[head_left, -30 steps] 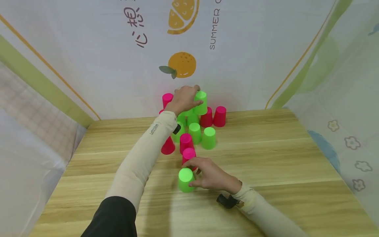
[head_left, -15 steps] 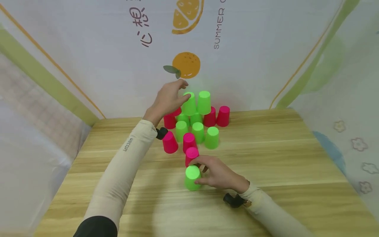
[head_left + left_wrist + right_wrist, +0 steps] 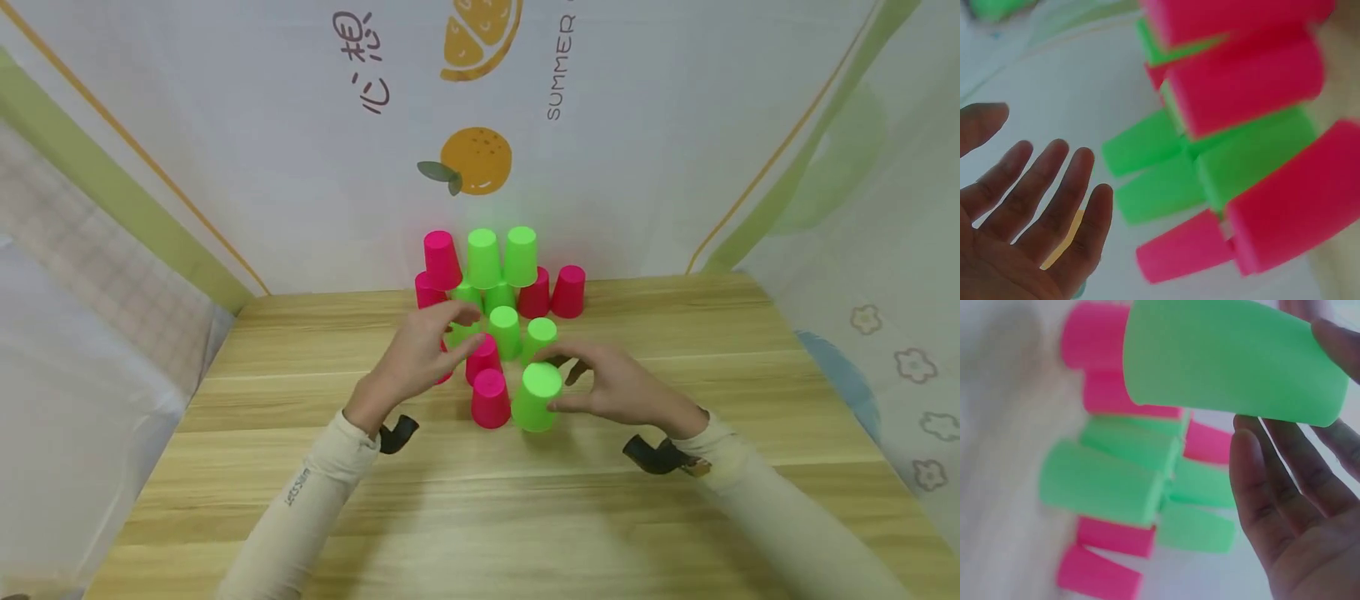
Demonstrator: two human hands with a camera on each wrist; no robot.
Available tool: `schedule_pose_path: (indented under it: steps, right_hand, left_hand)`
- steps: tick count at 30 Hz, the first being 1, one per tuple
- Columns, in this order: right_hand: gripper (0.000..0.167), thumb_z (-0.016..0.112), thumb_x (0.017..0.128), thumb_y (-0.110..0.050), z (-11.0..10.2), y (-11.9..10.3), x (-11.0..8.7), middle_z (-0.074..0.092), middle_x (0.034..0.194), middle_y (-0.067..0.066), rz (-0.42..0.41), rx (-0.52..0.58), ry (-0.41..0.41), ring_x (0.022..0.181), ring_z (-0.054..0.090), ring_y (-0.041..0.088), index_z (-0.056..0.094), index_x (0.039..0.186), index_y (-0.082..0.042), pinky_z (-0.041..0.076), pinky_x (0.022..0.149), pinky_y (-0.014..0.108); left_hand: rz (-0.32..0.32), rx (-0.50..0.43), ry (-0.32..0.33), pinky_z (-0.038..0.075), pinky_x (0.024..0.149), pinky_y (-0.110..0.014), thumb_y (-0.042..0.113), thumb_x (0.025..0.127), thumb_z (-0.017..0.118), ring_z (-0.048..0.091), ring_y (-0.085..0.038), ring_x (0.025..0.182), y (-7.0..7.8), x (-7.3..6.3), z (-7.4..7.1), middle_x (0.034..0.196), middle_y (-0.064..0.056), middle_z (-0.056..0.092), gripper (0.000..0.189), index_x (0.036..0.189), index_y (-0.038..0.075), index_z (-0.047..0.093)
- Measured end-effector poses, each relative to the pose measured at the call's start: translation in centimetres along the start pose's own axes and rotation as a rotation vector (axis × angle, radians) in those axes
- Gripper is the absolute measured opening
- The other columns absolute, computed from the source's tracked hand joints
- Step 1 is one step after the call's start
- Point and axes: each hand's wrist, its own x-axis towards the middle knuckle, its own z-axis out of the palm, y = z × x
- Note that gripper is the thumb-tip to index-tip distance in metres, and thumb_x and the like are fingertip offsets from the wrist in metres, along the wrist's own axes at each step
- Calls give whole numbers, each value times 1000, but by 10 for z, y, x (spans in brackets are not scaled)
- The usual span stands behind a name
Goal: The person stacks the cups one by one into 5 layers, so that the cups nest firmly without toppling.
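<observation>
My right hand [image 3: 630,392] pinches an upside-down green cup [image 3: 536,404] between thumb and fingers; in the right wrist view this held cup [image 3: 1229,362] fills the top. The cup appears raised off the table, beside the front pink cup [image 3: 491,402]. Another pink cup [image 3: 482,357] stands just behind that one. My left hand [image 3: 412,354] hovers left of them, holding nothing; in the left wrist view its fingers [image 3: 1041,200] are spread and relaxed. It partly covers a pink cup and a green cup.
At the back, a pink cup [image 3: 441,260] and two green cups [image 3: 483,258] stand on a lower row of cups. Pink cups [image 3: 568,292] end that row at the right. A white printed cloth [image 3: 615,167] hangs behind the wooden table [image 3: 675,517].
My left hand has drawn back from the rear stack towards me, uncovering its upper pink cup. My right hand has carried the green cup forward and right.
</observation>
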Motion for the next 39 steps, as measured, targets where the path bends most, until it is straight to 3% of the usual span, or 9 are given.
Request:
schedule_pose_path:
  steps: [3,8,12,15,19,27,39]
  right_hand:
    - [49,85,79,-15,-22,-3,8,70,118,3,6,-2,-3,103,66,19,66,124,-10,61,79,33]
    - [46,85,79,-10,-56,-1,26,71,112,5,-37,-15,17,99,66,15,68,121,-7,61,77,32]
    - [43,84,79,-9,-81,4,43,73,109,7,-57,-64,65,97,66,10,69,118,-7,60,73,26]
    - [41,84,80,-11,-95,10,58,72,110,6,12,-102,88,97,65,10,69,118,-10,58,75,21]
    - [39,82,82,-15,-107,27,77,72,112,6,144,-132,113,98,65,14,69,119,-13,56,80,22]
    - [43,77,86,-19,-115,64,100,67,125,16,322,-126,156,112,65,35,64,125,-7,52,99,52]
    - [46,76,87,-19,-102,95,123,66,125,21,406,-101,209,109,67,37,62,127,-2,57,88,42]
  left_hand:
    - [1,0,-26,59,90,-40,19,92,72,71,-26,105,1,-15,15,114,-10,74,31,118,4,66]
    - [-52,29,-72,59,93,-39,23,92,73,69,-27,108,-1,-32,33,119,-9,70,39,124,5,63]
    - [-91,63,-107,59,83,-35,25,91,74,66,-22,91,-3,-42,42,120,-8,68,44,128,6,60]
    - [-111,69,-125,57,78,-30,26,90,75,61,-17,82,-4,-45,48,121,-5,66,48,132,7,57]
    - [-133,64,-135,58,84,-30,25,89,77,60,-15,87,-5,-47,54,123,-5,65,58,137,5,53]
    - [-123,36,-147,57,98,-38,24,88,78,64,-23,115,-1,-48,61,127,-9,65,61,138,1,51]
    - [-137,17,-150,58,95,-37,21,88,78,64,-22,112,-10,-49,67,123,-8,65,59,137,4,51]
